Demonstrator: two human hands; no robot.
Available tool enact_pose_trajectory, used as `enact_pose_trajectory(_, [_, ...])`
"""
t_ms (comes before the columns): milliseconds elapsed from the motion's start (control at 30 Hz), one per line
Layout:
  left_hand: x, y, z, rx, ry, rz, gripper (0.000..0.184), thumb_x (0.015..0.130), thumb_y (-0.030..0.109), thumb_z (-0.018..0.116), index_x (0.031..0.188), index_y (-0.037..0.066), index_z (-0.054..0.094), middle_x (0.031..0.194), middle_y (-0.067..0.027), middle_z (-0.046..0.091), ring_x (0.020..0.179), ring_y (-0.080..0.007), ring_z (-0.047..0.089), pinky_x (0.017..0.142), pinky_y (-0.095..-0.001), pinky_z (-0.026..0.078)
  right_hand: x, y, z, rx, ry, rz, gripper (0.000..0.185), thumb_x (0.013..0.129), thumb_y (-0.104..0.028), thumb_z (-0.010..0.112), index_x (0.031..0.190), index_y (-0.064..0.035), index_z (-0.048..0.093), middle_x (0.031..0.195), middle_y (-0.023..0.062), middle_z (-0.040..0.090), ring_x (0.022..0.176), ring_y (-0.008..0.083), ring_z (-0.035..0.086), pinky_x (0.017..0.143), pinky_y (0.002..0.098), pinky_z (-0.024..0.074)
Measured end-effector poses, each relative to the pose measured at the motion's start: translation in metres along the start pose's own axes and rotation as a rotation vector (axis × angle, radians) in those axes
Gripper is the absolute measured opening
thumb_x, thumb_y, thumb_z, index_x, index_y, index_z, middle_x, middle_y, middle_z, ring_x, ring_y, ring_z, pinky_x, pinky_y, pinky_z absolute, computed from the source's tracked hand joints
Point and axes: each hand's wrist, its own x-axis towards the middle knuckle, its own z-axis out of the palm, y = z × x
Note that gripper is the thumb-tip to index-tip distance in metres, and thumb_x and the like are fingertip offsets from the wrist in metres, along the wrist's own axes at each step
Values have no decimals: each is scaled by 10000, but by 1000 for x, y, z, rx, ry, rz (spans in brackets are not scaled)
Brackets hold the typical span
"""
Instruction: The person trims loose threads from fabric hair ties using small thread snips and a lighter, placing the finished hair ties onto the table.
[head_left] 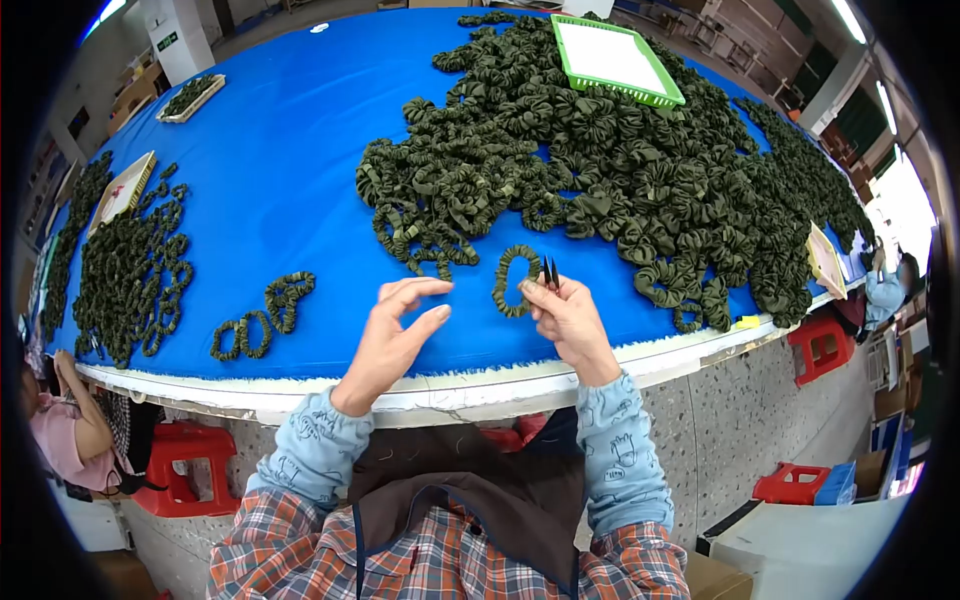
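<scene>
In my right hand (568, 318) is a pair of thread snips (550, 274), its dark pointed blades sticking up past my closed fingers. A dark green fabric scrunchie (502, 285) forms an upright oval at my right thumb tip; I cannot tell whether the thumb pinches it or only overlaps it. My left hand (393, 335) hovers over the table's front edge, thumb and fingers apart, with nothing in it. Beyond both hands spreads a large pile of dark green scrunchies (590, 150). A few loose scrunchies (288, 300) lie to the left of my left hand.
Blue cloth (300, 170) covers the table. A green-rimmed tray (668, 98) rests on the pile. More scrunchies (125, 280) and a shallow tray (122, 195) are at the left. People sit at the left (75, 430) and right (885, 290) edges. Red stools (190, 465) stand below.
</scene>
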Motion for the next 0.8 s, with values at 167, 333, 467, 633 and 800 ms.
enact_pose_trajectory(167, [6,10,31,-466,-102,-85,248,914,66,656,1153,-2,653,1134,-92,643,991,-137,586,894,-251,468,-39,14,15,-15,-110,61,122,880,-102,713,950,-20,655,649,0,569,464,24,401,411,164,285])
enact_pose_trajectory(333, [-4,10,28,-421,-124,-83,229,897,27,666,1123,-11,665,1012,-67,678,853,-104,592,777,-208,478,-63,21,36,-143,-89,-145,158,882,-81,705,1018,-12,665,701,2,582,582,50,482,511,178,379])
enact_pose_trajectory(467, [-17,8,28,-399,-51,19,215,896,13,659,1109,-15,666,920,-41,675,718,-69,546,657,-175,446,-73,27,43,-191,19,-333,201,886,-65,695,1079,-16,671,747,6,600,664,67,518,585,191,418])
enact_pose_trajectory(633, [-25,9,27,-340,-56,23,221,883,12,680,1103,-4,679,951,-63,693,795,-86,601,733,-192,485,-72,32,42,-267,8,-437,200,888,-58,691,1087,-30,687,791,21,646,653,68,522,577,189,411])
enact_pose_trajectory(800, [-27,12,26,-365,-61,-13,221,882,4,676,1103,-13,674,935,-76,695,797,-102,617,749,-203,500,-72,36,38,-408,49,-604,201,878,-42,695,1077,-18,702,848,38,688,653,75,527,575,200,417])
